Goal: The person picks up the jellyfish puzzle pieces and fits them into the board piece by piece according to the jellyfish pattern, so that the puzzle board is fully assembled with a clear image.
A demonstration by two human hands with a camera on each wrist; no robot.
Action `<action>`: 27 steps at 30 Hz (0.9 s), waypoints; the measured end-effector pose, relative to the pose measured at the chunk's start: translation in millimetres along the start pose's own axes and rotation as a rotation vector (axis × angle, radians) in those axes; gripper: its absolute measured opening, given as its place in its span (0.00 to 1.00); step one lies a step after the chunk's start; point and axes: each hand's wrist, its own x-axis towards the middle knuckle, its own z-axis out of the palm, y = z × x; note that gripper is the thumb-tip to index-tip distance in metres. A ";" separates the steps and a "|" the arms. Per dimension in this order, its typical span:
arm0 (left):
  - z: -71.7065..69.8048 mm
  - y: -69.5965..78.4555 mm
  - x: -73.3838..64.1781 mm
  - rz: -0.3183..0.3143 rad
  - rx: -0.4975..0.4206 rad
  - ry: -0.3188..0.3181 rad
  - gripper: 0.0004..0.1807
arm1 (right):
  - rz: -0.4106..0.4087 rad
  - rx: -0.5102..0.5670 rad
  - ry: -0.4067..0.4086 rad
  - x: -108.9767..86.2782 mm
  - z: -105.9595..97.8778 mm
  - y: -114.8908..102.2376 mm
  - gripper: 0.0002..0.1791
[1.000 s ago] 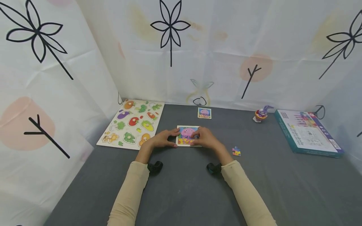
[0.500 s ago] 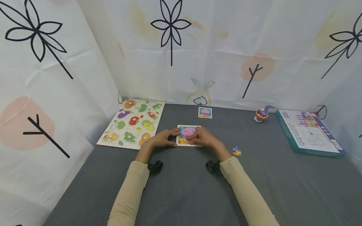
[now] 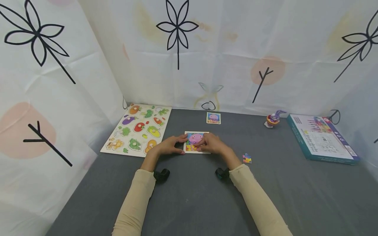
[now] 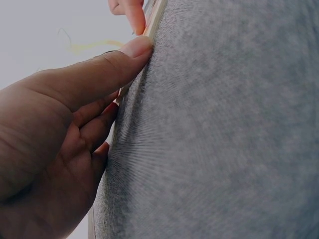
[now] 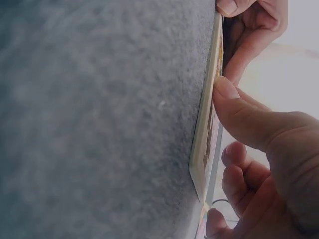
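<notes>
In the head view, a small framed jigsaw puzzle [image 3: 195, 139] with a pink octopus picture lies flat on the grey cloth. My left hand [image 3: 169, 145] grips its left side, thumb at the near corner and fingers at the far one. In the left wrist view, that thumb [image 4: 137, 47] presses on the pale board edge. My right hand [image 3: 215, 144] is over the puzzle's right half, thumb and forefinger pinched together low on the picture at a puzzle piece, mostly hidden by them. A loose puzzle piece [image 3: 246, 158] lies right of the right wrist.
A vegetable picture board [image 3: 138, 129] lies at left, its right edge close to my left hand. Behind the puzzle is a small octopus card [image 3: 213, 118]. A purple and orange toy figure [image 3: 272, 119] and a teal-sided box [image 3: 323, 139] stand at right. Printed curtains enclose the table.
My right hand's fingertips have shifted slightly left and nearer across the puzzle. My left hand keeps its grip on the frame. The loose piece stays in place.
</notes>
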 end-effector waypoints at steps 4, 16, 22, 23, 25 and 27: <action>0.3 0.6 0.1 0.001 0.009 0.001 0.36 | -0.012 0.003 -0.003 -7.3 -3.7 1.2 0.18; 0.7 -0.5 0.4 0.010 0.020 0.001 0.36 | 0.105 0.077 0.080 -71.3 -29.2 41.1 0.25; 0.8 1.3 -1.0 0.010 0.026 0.006 0.35 | 0.159 0.064 0.098 -99.1 -40.7 60.0 0.26; 0.6 1.6 -1.2 0.009 0.026 0.005 0.36 | 0.177 0.066 0.094 -103.4 -41.9 62.2 0.26; 0.6 1.3 -1.4 0.005 0.026 0.005 0.36 | 0.204 0.068 0.085 -111.6 -44.4 65.8 0.27; 0.7 0.8 -1.5 -0.001 0.022 0.006 0.36 | 0.217 0.065 0.081 -119.3 -46.7 68.7 0.28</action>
